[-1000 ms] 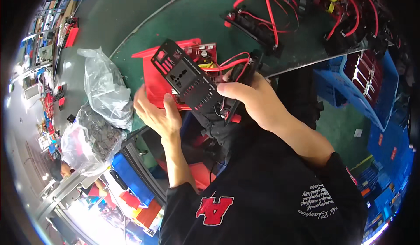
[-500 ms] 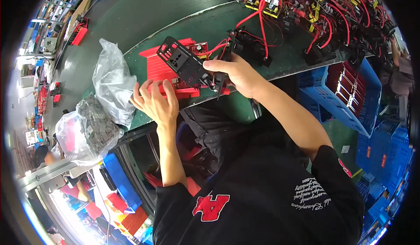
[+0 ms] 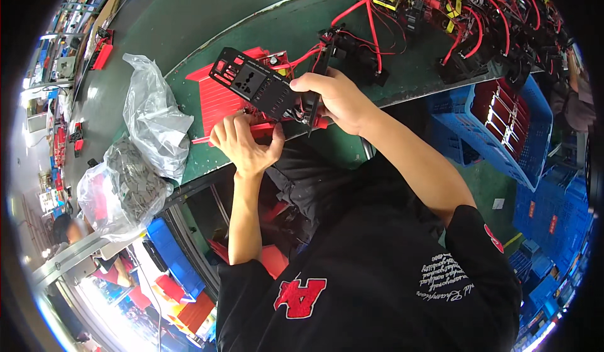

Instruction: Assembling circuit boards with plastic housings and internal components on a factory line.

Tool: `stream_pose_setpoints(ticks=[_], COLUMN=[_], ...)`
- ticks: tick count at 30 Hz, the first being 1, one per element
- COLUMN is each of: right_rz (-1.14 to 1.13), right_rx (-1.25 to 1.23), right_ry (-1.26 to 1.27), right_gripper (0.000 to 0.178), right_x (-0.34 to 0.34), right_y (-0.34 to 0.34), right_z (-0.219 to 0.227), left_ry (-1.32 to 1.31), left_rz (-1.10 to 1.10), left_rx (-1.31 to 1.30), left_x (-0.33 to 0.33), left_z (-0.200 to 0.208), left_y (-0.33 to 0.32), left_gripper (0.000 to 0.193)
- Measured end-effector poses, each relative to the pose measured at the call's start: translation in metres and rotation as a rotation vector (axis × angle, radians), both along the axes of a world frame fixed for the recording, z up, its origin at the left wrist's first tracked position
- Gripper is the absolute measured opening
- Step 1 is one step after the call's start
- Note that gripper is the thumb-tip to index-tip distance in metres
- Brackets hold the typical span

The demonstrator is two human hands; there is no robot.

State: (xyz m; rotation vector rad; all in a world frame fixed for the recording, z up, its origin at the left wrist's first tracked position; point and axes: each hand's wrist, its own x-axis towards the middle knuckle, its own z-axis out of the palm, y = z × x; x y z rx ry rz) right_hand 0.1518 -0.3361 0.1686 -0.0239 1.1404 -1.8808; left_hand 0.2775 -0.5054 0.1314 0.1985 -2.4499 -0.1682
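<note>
Right fingers [image 3: 309, 84] pinch the black panel [image 3: 267, 93] (left fingers [image 3: 234, 129] spread on red casing [image 3: 217, 103]).

Centre exposure moderate; the ribbed red housing [image 3: 217, 105] is resolved clearly. Strongest light lies at lower left, where the workstation [image 3: 116, 305] burns out to white. Pale sheen noted on the green worktop [image 3: 189, 22]; highlights on the clear plastic bag [image 3: 153, 116]. Black sweatshirt [image 3: 377, 270] underexposed, folds largely lost. Rim: curved fisheye distortion, smeared detail, bluish fringing, black corners.
</note>
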Motion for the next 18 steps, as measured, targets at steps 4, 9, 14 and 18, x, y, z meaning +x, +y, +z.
stream_pose_setpoints(ticks=[4,9,14,18], right_rz=[0.019,-0.008,0.014,-0.015], right_rx=[-0.012,-0.051,-0.039,-0.041], right_ry=[-0.023,-0.036,-0.006,0.015], right_gripper=[0.025,0.022,0.022,0.018], right_x=[0.002,0.002,-0.001,-0.002], right_y=[0.004,0.004,0.003,-0.001], right_z=[-0.001,0.002,0.004,0.011], left_ry=[0.014,0.000,0.018,-0.015], left_rz=[0.005,0.016,0.061,0.089], left_rx=[-0.009,0.007,-0.021,-0.023], left_x=[0.000,-0.001,-0.006,-0.005], left_z=[0.002,0.002,0.004,0.003], left_y=[0.002,0.002,0.006,0.005], left_gripper=[0.039,0.038,0.038,0.038])
